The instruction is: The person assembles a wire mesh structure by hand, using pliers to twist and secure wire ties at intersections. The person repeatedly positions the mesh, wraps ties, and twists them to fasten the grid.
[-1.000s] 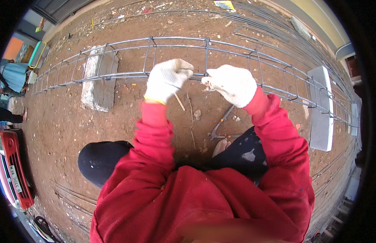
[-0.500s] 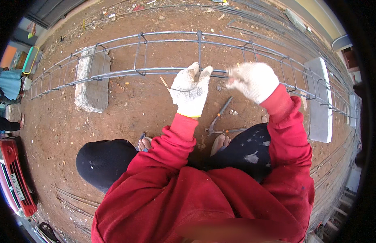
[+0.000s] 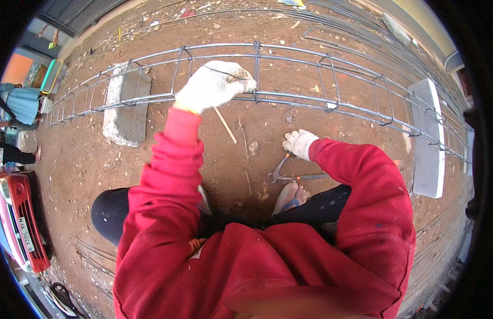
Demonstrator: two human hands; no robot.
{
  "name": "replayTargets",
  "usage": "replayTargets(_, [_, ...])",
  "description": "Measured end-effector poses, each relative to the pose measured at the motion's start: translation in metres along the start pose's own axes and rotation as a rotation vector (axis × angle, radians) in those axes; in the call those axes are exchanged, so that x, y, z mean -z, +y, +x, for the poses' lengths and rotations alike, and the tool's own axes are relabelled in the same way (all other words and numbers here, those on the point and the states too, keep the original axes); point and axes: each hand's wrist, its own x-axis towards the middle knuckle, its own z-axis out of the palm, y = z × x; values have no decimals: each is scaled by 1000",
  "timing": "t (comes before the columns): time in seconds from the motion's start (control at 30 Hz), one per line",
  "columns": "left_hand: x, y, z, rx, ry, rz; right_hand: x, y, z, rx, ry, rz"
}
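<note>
A long cage of steel rebar (image 3: 294,96), with square stirrups along it, crosses in front of me. My left hand (image 3: 214,85), in a white knit glove, is closed at the near bar beside a middle stirrup (image 3: 256,66). A thin dark tie wire (image 3: 225,73) runs over the glove to its pinched fingers. Lower right, my gloved right hand (image 3: 299,143) reaches to the ground, its fingers curled over one handle end of a pair of pincers (image 3: 278,173). The pincers lie with grey and orange handles spread, by my right foot.
The cage rests on a rough concrete block (image 3: 127,106) at left and a pale block (image 3: 430,143) at right. Loose rebar (image 3: 358,26) lies at the far right. A thin stick (image 3: 225,125) is on the dirt. A red car (image 3: 23,223) and people (image 3: 20,106) are at left.
My right hand has left the cage and come down to the pincers' handle. My left hand has turned over and shifted left and up, staying by the same stirrup.
</note>
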Motion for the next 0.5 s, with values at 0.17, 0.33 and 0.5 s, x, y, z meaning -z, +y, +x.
replayTargets(0.17, [45, 29, -8, 365, -132, 318, 9, 5, 9, 12, -201, -3])
replayTargets(0.33, [17, -7, -84, 608, -379, -78, 27, 7, 2, 193, 65, -45])
replayTargets(0.5, [-58, -79, -84, 653, -799, 42, 102, -23, -29, 144, -134, 176])
